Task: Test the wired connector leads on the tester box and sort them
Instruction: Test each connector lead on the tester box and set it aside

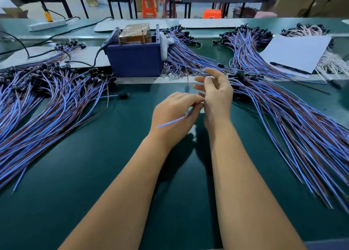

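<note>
Over the middle of the green table, my left hand (175,114) pinches the bare end of a blue lead (171,121) whose tail sticks out down-left across the hand. My right hand (217,93) is just beside it, fingers curled, pinching a thin blue-and-brown lead (213,68) that runs off right to a small black connector (220,65). The dark blue tester box (135,61) stands behind the hands, with a brown block and metal pins inside. Large piles of blue-and-brown leads with black connectors lie at left (47,102) and right (283,108).
A single lead with a black connector (122,95) lies alone left of the hands. A white sheet (296,51) with a black pen (289,68) sits at right over white leads. Black cables and a power strip (47,25) lie at the back left. Stools stand beyond the table.
</note>
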